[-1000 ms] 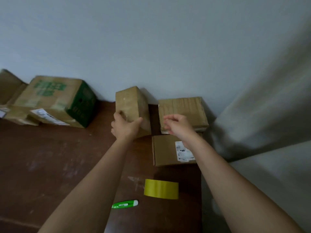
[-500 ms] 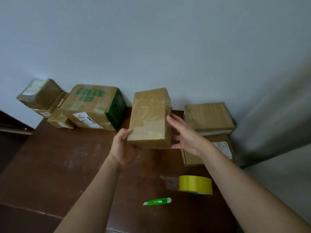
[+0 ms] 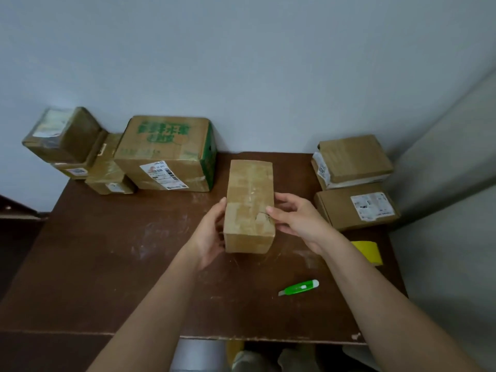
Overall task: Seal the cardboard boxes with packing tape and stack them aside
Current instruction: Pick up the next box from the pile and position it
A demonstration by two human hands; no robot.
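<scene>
Cardboard box (image 3: 249, 202), long and narrow, lying mid-table on the dark brown table (image 3: 107, 264), one end toward the wall, top face covered in glossy tape with a torn patch near the right edge. Held between both hands.

Behind and to the left, against the wall: large box with green print (image 3: 166, 154), shipping label on its near face. Further left, a cluster of small taped boxes (image 3: 77, 154), one tilted on top of the others. To the right, two flat boxes (image 3: 354, 183), the rear one resting partly on the front one, the front one bearing a white label. Nearer on the right, yellow tape roll (image 3: 369, 251), partly hidden behind the right forearm. Green utility knife (image 3: 299, 287) lying flat on the table, near the right forearm, apart from the box. Nothing between the hands and the box; open tabletop around it on the near and left sides.

Left hand (image 3: 210, 234) cupped against the box's left side, fingers loosely curled, thumb up along the edge. Right hand (image 3: 298, 218) spread against the right side, thumb laid on the top face by the torn patch, fingers reaching behind. Both half open, gripping the box from either side.
</scene>
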